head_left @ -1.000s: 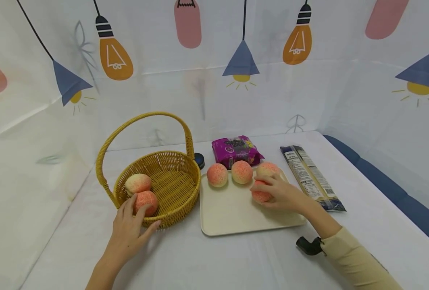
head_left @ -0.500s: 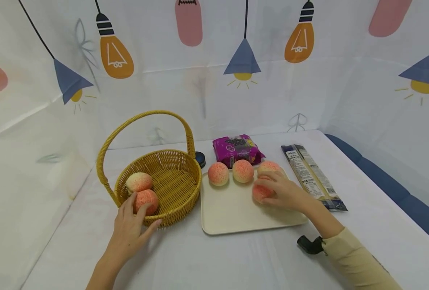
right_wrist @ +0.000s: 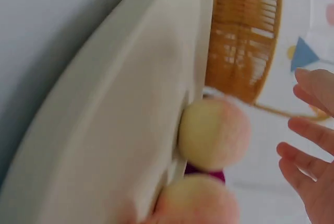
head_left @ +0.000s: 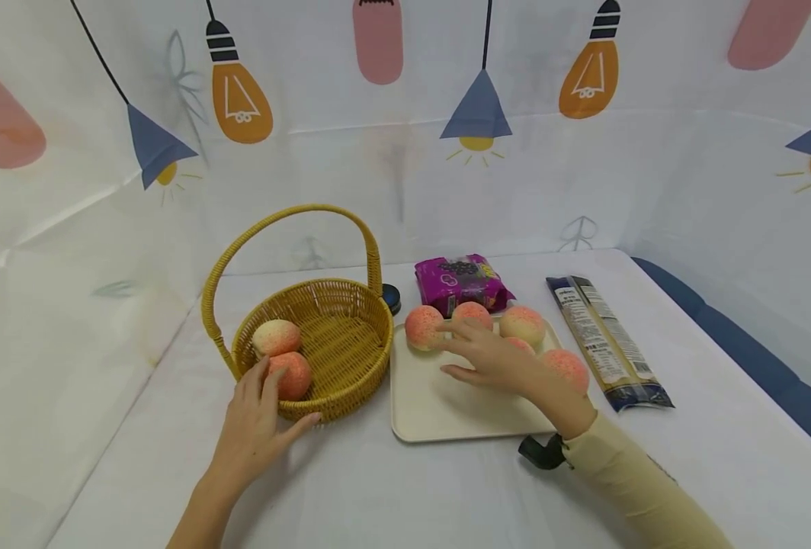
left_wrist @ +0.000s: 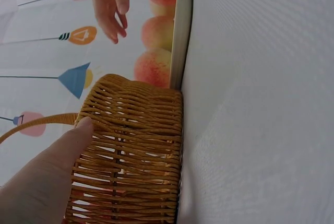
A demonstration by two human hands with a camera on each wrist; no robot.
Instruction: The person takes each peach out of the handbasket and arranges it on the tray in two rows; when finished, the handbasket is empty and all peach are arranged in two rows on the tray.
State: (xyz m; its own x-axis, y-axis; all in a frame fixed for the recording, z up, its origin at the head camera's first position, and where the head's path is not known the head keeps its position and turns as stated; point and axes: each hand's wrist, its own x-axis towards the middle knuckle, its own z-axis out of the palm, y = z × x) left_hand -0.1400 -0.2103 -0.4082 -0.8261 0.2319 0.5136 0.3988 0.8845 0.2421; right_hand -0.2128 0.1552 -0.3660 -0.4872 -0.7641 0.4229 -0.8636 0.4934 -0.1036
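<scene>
My left hand (head_left: 258,427) grips the near-left rim of the yellow wicker basket (head_left: 351,393), fingers over the edge beside two peaches and thumb outside it. In the left wrist view the thumb (left_wrist: 68,151) lies at the rim. One basket peach (head_left: 292,377) sits right at the fingertips; a paler peach (head_left: 277,337) rests behind it. My right hand (head_left: 491,358) hovers over the cream tray (head_left: 426,415), fingers loosely spread with nothing held. Several peaches lie on the tray, including a left one (head_left: 424,328) near its fingertips and a right one (head_left: 570,370) partly behind the wrist.
A purple grape-printed packet (head_left: 462,282) lies behind the tray. A long flat packet (head_left: 607,339) lies to its right. Next to the basket is a small dark round object (head_left: 392,297). A patterned white cloth (head_left: 405,168) hangs behind the table.
My right hand has let go of a peach on the tray and moved left with its fingers loosened. My left hand stays at the basket rim. The head view has shifted slightly.
</scene>
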